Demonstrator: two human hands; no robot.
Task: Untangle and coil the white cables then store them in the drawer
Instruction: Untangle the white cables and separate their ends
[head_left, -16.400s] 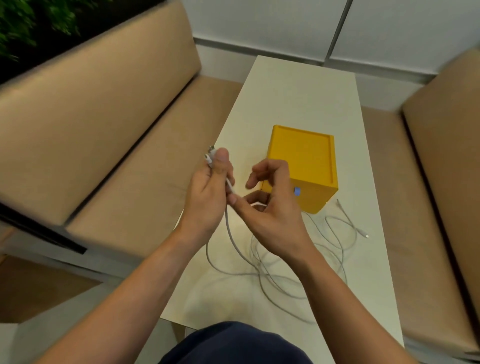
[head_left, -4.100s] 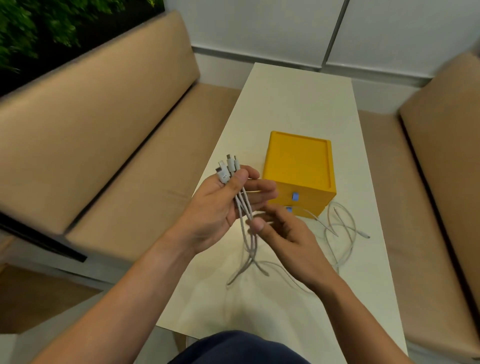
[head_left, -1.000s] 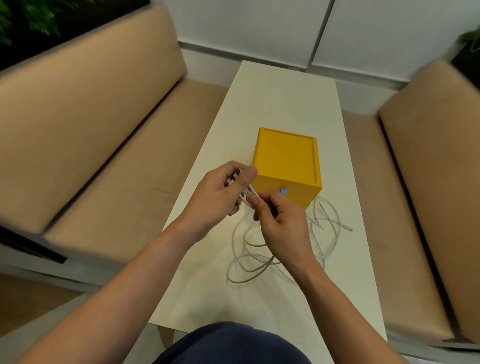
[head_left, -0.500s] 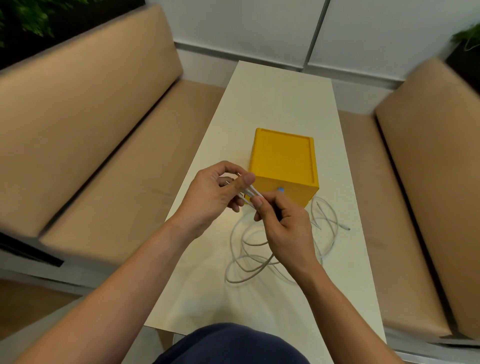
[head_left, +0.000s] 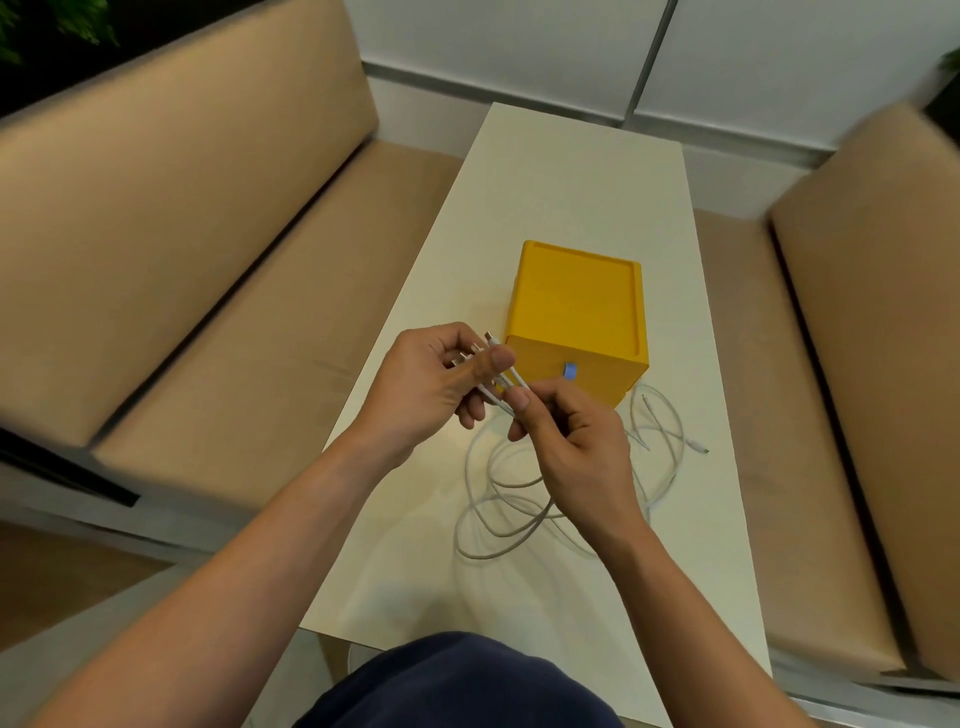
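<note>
Two beige padded benches flank the scene, one on the left (head_left: 182, 249) and one on the right (head_left: 872, 364). Between them runs one long white table (head_left: 571, 171).

On the table stands one yellow drawer box (head_left: 576, 306), its lid rimmed and its near front flush and closed.

The white cables (head_left: 498, 525) are the next largest thing. Most of their length lies in loose overlapping loops on the table, just in front of the box and partly under the right forearm. How many cables make up the heap cannot be counted, as the strands cross too much. Their upper ends rise from the loops into the hands.

There are two bare hands, both held above the table just short of the box. The left hand (head_left: 426, 389) pinches the gathered cable ends between thumb and fingers. The right hand (head_left: 571, 441) nips the same strands just below, between thumb and forefinger, with its other fingers curled in.

At least three plug tips (head_left: 488, 336) stick out past the left thumb. Two free cable ends (head_left: 698, 447) show on the table to the right of the box.

One small blue pull tab (head_left: 570, 370) shows on the box front.
</note>
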